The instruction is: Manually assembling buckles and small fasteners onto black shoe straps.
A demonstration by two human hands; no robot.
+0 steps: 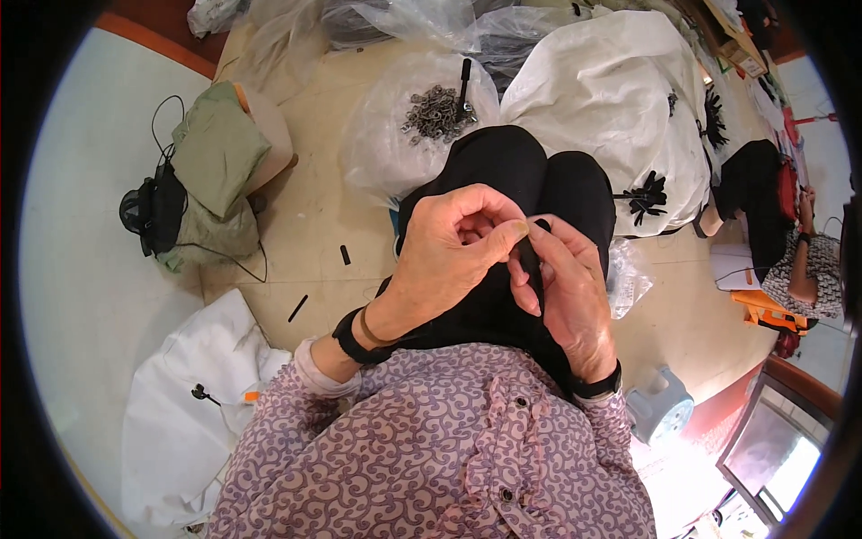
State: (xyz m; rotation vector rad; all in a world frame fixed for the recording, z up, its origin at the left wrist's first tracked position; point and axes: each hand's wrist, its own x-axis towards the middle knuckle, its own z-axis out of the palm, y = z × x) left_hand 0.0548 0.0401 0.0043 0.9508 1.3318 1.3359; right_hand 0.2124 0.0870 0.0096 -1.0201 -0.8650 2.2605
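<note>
Both hands meet above my black-trousered lap. My right hand (570, 283) is closed around a narrow black strip (531, 262), whose rounded upper end pokes out by the thumb. Thumb and forefinger of my left hand (458, 235) are pinched together right beside that end; what lies between them is too small or hidden to name. Just beyond my knees, a clear plastic bag (373, 144) holds a heap of small grey metal buckles or rings (435, 114). Standing up at the heap's right side is a black strap-like piece (465, 83).
A big white sack (593, 81) with black strap bundles (646, 197) lies ahead right. Two black strips (345, 255) are on the floor at left, near a white cloth sack (193, 395) and a stool with green fabric (220, 148). Another person (799, 269) sits at far right.
</note>
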